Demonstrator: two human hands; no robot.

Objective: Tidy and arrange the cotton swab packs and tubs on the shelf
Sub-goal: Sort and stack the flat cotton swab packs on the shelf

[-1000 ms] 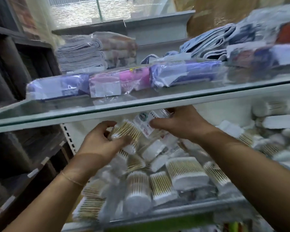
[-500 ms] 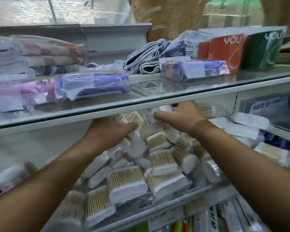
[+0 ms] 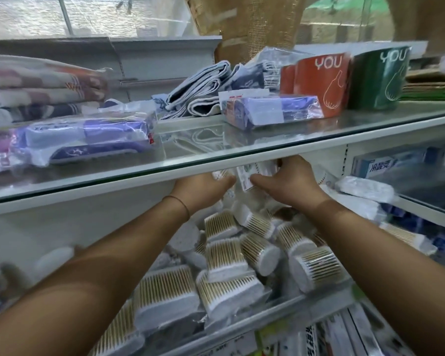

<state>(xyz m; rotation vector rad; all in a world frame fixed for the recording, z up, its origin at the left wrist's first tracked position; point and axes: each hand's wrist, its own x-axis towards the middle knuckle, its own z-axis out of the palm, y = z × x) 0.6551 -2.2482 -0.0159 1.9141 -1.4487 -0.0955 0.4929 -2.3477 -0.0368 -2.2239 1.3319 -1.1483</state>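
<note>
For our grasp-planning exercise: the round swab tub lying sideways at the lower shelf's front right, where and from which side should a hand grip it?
I'd take the round swab tub across its curved wall, from above: it lies on its side, white end facing left, top exposed.

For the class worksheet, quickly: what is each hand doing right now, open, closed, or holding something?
Left hand: grips a small swab pack.
Right hand: grips a labelled swab pack.
</note>
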